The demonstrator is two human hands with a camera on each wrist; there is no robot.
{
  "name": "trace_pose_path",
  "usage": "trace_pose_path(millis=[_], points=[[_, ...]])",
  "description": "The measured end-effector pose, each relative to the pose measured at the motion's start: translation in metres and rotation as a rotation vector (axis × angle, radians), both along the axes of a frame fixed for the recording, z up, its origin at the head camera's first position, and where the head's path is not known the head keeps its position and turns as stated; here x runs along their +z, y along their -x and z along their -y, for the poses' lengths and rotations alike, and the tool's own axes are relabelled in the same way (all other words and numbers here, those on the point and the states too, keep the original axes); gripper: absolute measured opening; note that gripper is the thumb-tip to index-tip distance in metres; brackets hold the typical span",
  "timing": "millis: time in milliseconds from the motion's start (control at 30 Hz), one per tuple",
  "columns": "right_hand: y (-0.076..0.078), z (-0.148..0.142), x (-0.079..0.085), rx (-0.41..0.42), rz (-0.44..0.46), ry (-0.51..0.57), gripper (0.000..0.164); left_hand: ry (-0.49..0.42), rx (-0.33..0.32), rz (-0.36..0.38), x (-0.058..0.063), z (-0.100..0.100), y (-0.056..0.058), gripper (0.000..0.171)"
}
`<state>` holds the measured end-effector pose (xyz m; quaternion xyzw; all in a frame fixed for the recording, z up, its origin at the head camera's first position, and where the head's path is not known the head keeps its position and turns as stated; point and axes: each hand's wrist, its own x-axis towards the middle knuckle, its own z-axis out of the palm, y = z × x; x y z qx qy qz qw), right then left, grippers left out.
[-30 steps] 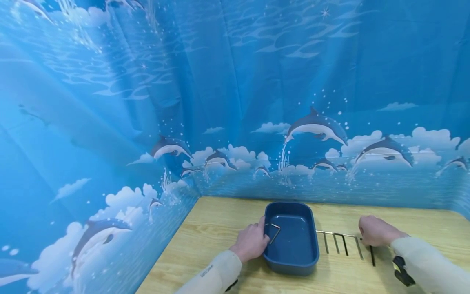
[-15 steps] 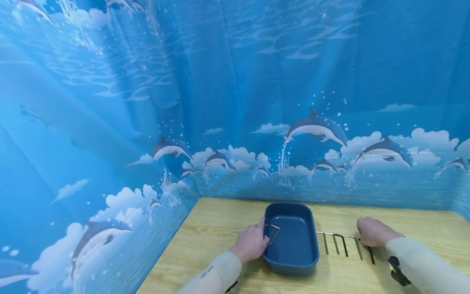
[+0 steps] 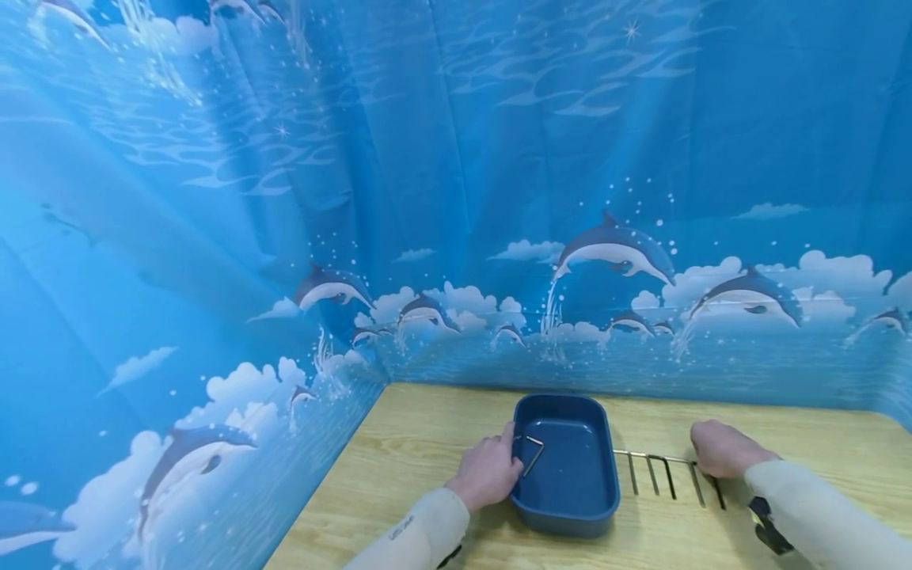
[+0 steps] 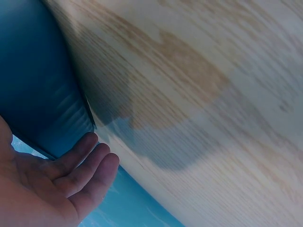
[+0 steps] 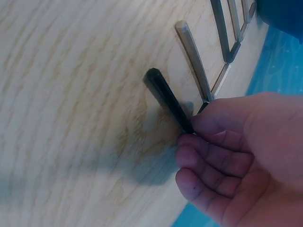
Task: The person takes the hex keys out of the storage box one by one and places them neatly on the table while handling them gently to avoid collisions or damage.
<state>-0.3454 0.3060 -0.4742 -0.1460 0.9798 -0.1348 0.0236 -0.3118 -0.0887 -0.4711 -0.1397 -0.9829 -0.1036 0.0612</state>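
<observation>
A dark blue rectangular bin [image 3: 570, 499] stands on the table, with one metal hex key [image 3: 533, 457] lying inside by its left wall. My left hand [image 3: 486, 471] grips the bin's left rim; in the left wrist view its other fingers [image 4: 97, 177] hang loosely beside the wall. Between thumb and fingers, my right hand [image 3: 728, 450] pinches a black hex key [image 5: 170, 101] by its short end, which is mostly hidden. Just left of it lies a silver hex key [image 5: 193, 59], the nearest in a row reaching to the bin.
Between the bin and my right hand, the row also holds another black hex key [image 3: 670, 479] and silver ones [image 3: 632, 473]. The wood-patterned table [image 3: 420, 419] ends at a blue dolphin-print curtain [image 3: 456, 237] behind and on the left.
My right hand has shifted slightly left with the black hex key, bringing it closer to the neighbouring silver one. The left hand and the bin stay put.
</observation>
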Motion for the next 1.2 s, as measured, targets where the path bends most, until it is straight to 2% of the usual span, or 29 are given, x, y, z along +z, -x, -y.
trace_pose_path(millis=[300, 467, 633, 967, 1200], points=[[-0.001, 0.001, 0.0, 0.005, -0.004, 0.025, 0.031, 0.003, -0.004, -0.013, 0.0, 0.002, 0.0, 0.062], [-0.004, 0.002, 0.002, -0.012, -0.002, 0.017, 0.028, 0.008, -0.009, -0.018, 0.0, 0.001, 0.0, 0.062], [-0.009, 0.008, 0.011, -0.007, -0.062, -0.027, 0.025, 0.006, -0.01, -0.014, 0.0, 0.001, 0.0, 0.062], [-0.012, 0.051, 0.034, 0.023, -0.1, 0.039, 0.04, 0.008, -0.004, -0.023, 0.002, 0.001, -0.002, 0.062], [-0.012, 0.086, 0.048, 0.059, -0.142, 0.047, 0.042, 0.0, -0.005, -0.03, 0.002, 0.0, -0.003, 0.062]])
